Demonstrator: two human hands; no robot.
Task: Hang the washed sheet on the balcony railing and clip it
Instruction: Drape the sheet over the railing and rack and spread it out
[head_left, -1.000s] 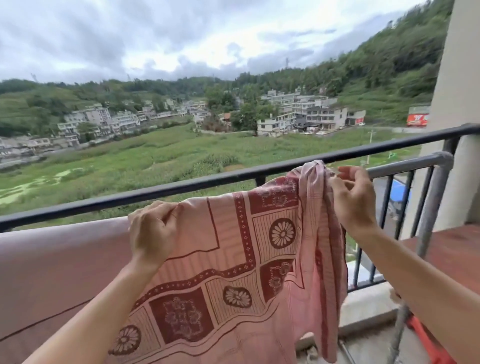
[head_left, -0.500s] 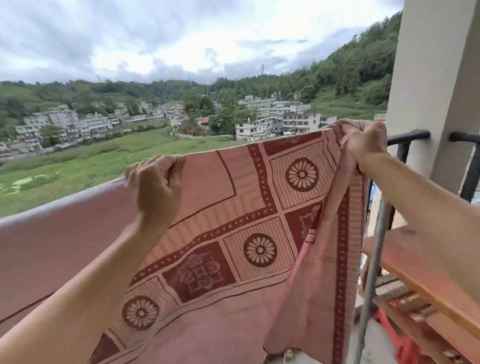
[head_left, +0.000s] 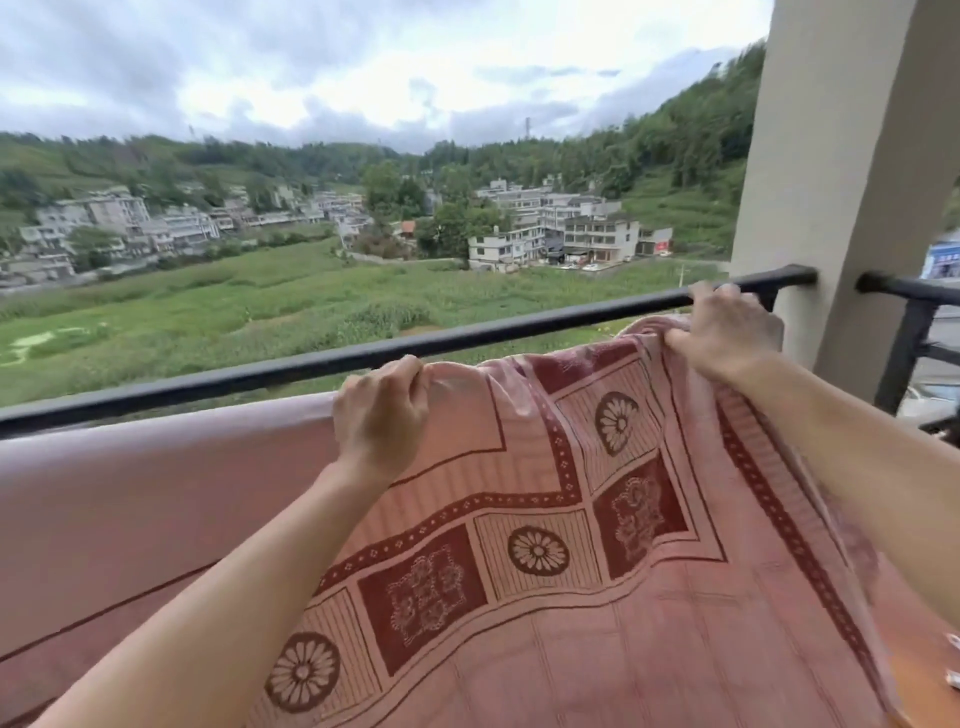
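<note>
Left fingers (head_left: 410, 371) curled over the top edge of the sheet (head_left: 571, 519), thumb side hidden under cloth; left hand (head_left: 382, 410) grips the edge, knuckles up. Right fingers (head_left: 680, 345) curled tight on a bunched fold of the same top edge; right hand (head_left: 724, 332) holds it higher, touching or just at the black railing (head_left: 260, 371) near its right end. Both forearms reach forward from the bottom corners.

Sheet: pink, dark red border with flower medallions and squares, stretched between the two hands and hanging down toward the viewer. Plain pink part runs left from the left hand, its top edge just under the railing; what carries it there is hidden. Right side drapes under the right forearm.

Railing ends at a beige pillar (head_left: 831, 156); another railing section (head_left: 909, 286) starts on the pillar's far side. Beyond: green fields (head_left: 234, 312), white houses (head_left: 561, 234), wooded hills, cloudy sky.
</note>
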